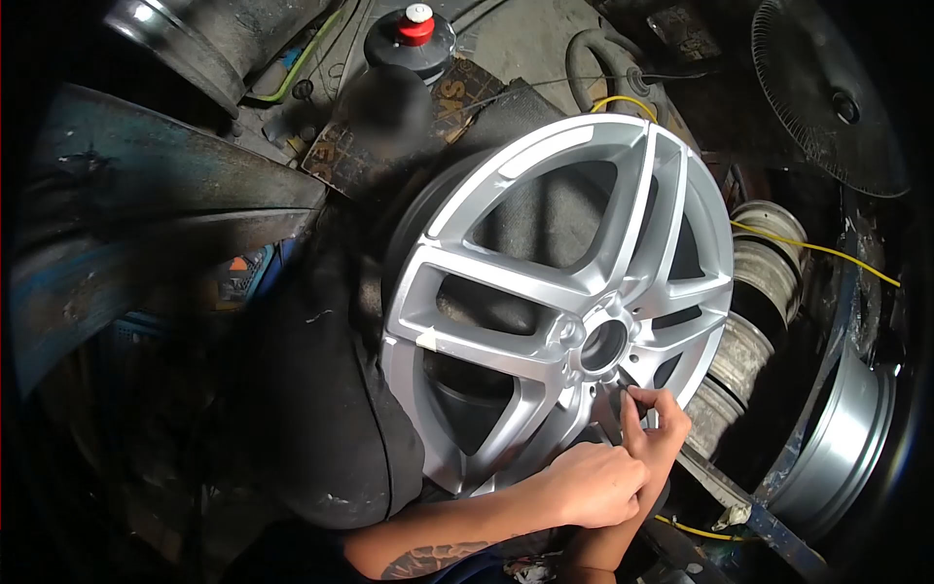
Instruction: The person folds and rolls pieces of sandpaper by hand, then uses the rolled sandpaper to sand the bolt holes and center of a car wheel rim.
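A silver alloy wheel rim (525, 360) is tilted toward me, resting against a dark-clothed leg (321, 409). My right hand (666, 420) is at the rim's lower right, below the centre bore. Its fingers are bent into a pinch at a spoke, around something small and dark that I cannot make out. My left hand (593, 484), at the end of a tattooed forearm, lies across the lower spokes beside the right hand. Its fingers are curled, with the tips mostly hidden; any held thing is hidden too. A small pale patch (426, 340) marks the rim's left side.
Several old wheel rims (754, 297) are stacked at the right, near another silver rim (837, 448). Yellow cord (827, 250) runs past them. A dark container with a red-and-white cap (416, 27) stands behind flattened cardboard (462, 102). A worn blue metal beam (165, 209) is at the left.
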`<act>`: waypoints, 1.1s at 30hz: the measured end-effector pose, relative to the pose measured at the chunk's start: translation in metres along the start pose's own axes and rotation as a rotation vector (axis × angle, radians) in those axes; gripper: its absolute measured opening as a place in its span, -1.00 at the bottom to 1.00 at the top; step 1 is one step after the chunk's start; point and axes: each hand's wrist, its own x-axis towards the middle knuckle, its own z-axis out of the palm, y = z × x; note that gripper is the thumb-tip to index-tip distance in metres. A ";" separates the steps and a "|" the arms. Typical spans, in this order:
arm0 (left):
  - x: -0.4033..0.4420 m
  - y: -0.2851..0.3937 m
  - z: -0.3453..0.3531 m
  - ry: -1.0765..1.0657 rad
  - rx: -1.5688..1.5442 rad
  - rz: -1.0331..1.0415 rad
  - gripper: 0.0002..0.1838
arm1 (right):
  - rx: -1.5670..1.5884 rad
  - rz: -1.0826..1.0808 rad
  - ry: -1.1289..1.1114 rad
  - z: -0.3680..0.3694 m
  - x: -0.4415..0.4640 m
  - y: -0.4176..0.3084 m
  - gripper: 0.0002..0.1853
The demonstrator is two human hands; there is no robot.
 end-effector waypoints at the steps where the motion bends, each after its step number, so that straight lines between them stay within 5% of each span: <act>1: 0.000 0.000 0.001 -0.014 0.005 0.007 -0.83 | -0.002 0.009 0.010 -0.002 -0.001 0.000 -0.87; 33: -0.003 0.019 -0.004 -0.317 0.028 -0.022 -0.64 | 0.133 -0.243 -0.225 -0.020 -0.011 -0.004 -0.79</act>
